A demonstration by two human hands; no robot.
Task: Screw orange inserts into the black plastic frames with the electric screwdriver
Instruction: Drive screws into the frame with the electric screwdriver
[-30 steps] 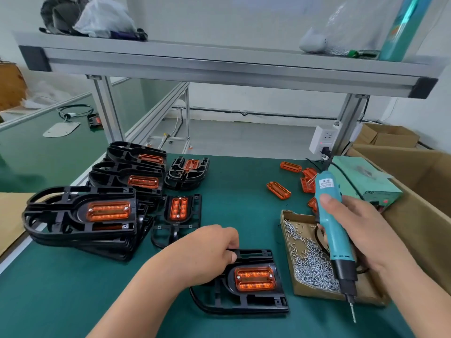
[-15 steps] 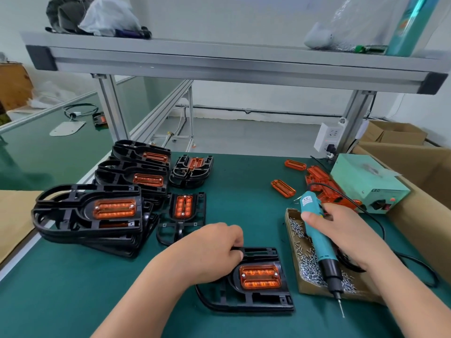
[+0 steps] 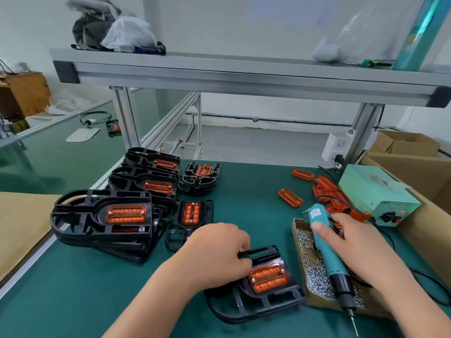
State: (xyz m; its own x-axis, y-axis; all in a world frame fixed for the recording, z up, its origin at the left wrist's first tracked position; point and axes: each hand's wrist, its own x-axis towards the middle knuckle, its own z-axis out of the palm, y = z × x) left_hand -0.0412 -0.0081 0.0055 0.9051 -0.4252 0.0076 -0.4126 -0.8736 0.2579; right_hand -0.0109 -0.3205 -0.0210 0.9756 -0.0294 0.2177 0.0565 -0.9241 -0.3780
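A black plastic frame lies on the green table in front of me, with an orange insert seated in it. My left hand grips the frame's far-left edge. My right hand holds the teal electric screwdriver, tilted, with its bit pointing down over the near edge of the screw box. The bit hangs to the right of the frame, apart from it.
Stacks of black frames with inserts fill the left side. Loose orange inserts lie at the back right, beside a teal power supply. Cardboard boxes line the right edge. An aluminium shelf spans overhead.
My right hand has lowered the screwdriver over the screw box and tilted it more. My left hand stays on the frame, which has turned slightly.
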